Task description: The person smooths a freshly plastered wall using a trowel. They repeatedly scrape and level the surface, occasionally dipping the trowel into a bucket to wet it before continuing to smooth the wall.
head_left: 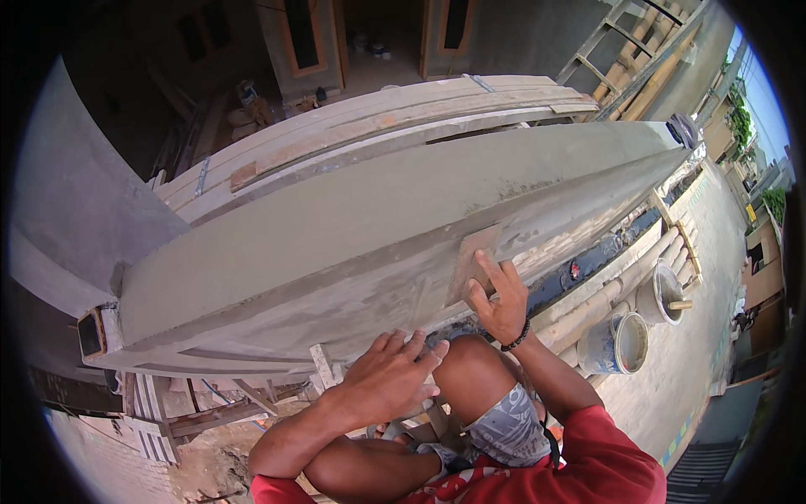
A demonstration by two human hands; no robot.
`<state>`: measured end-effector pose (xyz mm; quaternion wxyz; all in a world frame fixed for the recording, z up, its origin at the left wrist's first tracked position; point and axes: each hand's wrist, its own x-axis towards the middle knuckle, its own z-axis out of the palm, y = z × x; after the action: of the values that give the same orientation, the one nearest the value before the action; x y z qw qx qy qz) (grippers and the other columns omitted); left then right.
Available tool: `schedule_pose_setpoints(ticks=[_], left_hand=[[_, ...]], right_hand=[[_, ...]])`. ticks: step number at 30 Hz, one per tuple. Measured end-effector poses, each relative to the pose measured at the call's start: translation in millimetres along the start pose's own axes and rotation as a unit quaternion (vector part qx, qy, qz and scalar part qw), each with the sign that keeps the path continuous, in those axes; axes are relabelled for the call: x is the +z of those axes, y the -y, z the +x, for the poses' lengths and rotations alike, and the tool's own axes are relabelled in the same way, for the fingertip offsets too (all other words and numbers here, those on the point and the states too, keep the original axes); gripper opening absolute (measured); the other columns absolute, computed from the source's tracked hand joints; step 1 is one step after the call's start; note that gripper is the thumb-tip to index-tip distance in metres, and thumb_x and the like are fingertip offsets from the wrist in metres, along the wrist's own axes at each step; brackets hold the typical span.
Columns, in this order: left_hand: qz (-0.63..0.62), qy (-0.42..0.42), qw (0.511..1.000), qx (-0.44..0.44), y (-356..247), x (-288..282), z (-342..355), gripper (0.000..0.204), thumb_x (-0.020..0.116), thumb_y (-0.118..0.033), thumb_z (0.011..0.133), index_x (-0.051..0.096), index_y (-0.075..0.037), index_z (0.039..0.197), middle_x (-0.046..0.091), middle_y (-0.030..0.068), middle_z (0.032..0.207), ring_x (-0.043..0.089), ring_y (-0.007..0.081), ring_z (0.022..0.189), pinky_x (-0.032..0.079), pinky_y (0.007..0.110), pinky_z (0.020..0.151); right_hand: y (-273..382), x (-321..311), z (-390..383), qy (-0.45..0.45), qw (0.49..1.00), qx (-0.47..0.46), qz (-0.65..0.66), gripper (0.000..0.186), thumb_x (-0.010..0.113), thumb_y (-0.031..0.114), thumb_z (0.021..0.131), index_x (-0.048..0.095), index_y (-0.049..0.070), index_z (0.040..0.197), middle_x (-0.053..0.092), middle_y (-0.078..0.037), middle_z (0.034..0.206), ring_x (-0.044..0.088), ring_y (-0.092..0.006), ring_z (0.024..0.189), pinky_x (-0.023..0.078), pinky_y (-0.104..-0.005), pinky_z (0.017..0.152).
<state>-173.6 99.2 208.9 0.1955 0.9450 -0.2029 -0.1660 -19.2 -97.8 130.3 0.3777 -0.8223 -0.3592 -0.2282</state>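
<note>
My right hand (pixel 497 298) presses a flat, thin rectangular pad (pixel 466 252) against the side face of a long grey plastered concrete beam (pixel 336 210), its fingertips on the pad. My left hand (pixel 390 374) hangs just below the beam beside my bent knee, fingers apart and slightly curved, with nothing visible in it. The beam's face below its upper edge shows damp, streaky plaster.
Planks (pixel 378 109) lie behind the beam; a doorway (pixel 378 42) stands beyond. A ladder (pixel 604 42) leans top right. Below right are two buckets (pixel 604 353), bamboo poles and a dark channel (pixel 613 252) above pale ground. Timber scaffolding (pixel 151 420) is lower left.
</note>
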Motion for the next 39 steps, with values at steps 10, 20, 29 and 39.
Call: schedule_pose_setpoints(ticks=[10, 20, 29, 39], left_hand=[[0.007, -0.028, 0.999, 0.015, -1, 7, -4, 0.065, 0.058, -0.038, 0.095, 0.039, -0.005, 0.147, 0.042, 0.0328, 0.142, 0.042, 0.0495, 0.130, 0.031, 0.051, 0.111], [0.007, -0.027, 0.999, 0.027, -5, 0, -4, 0.066, 0.056, -0.041, 0.095, 0.038, -0.004, 0.148, 0.040, 0.0336, 0.144, 0.041, 0.0494, 0.131, 0.031, 0.052, 0.111], [0.003, -0.050, 0.998, 0.025, -3, 5, -11, 0.066, 0.055, -0.042, 0.096, 0.039, -0.005, 0.147, 0.040, 0.0340, 0.144, 0.041, 0.0491, 0.131, 0.030, 0.052, 0.112], [-0.005, -0.088, 0.994, 0.057, -7, 7, -15, 0.066, 0.062, -0.032, 0.092, 0.038, -0.001, 0.145, 0.045, 0.0346, 0.139, 0.045, 0.0528, 0.126, 0.032, 0.054, 0.110]], right_hand=[[18, 18, 17, -0.051, 0.999, 0.010, 0.012, 0.057, 0.068, 0.002, 0.079, 0.057, 0.005, 0.135, 0.051, -0.011, 0.084, 0.050, -0.0231, 0.068, 0.043, -0.0351, 0.058], [26, 3, 65, -0.187, 0.982, -0.007, 0.034, 0.054, 0.067, 0.003, 0.080, 0.058, 0.004, 0.134, 0.054, -0.012, 0.085, 0.051, -0.0241, 0.068, 0.045, -0.0356, 0.060], [22, -3, 22, -0.094, 0.993, 0.044, 0.048, 0.057, 0.068, 0.003, 0.079, 0.058, 0.008, 0.135, 0.047, -0.011, 0.081, 0.049, -0.0238, 0.065, 0.043, -0.0355, 0.058], [44, 28, -7, 0.057, 0.998, -0.008, -0.003, 0.056, 0.069, 0.006, 0.080, 0.057, 0.006, 0.135, 0.049, -0.012, 0.084, 0.051, -0.0263, 0.066, 0.044, -0.0366, 0.057]])
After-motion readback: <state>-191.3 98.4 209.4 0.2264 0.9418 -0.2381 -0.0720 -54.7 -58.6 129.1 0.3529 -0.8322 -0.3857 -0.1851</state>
